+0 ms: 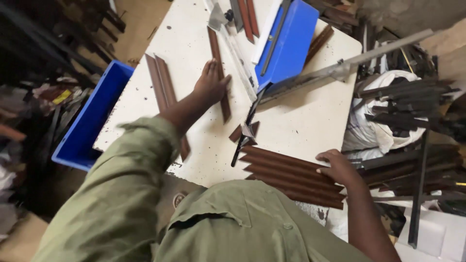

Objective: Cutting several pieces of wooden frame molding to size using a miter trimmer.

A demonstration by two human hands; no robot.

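My left hand (209,83) lies flat on a long brown metal strip (214,44) that runs up the white table (301,121), fingers spread over it. My right hand (338,166) rests on the right end of a stack of several brown ridged strips (284,172) near the table's front edge, fingers curled over the top ones. Two more brown strips (160,80) lie side by side left of my left hand. A short brown offcut (238,132) and a thin dark bar (246,127) lie between the hands.
A blue box (289,41) and a long metal ruler (238,58) sit at the table's back. A blue bin (90,119) stands left of the table. Dark metal bars (412,102) and a white sack (374,131) crowd the right side.
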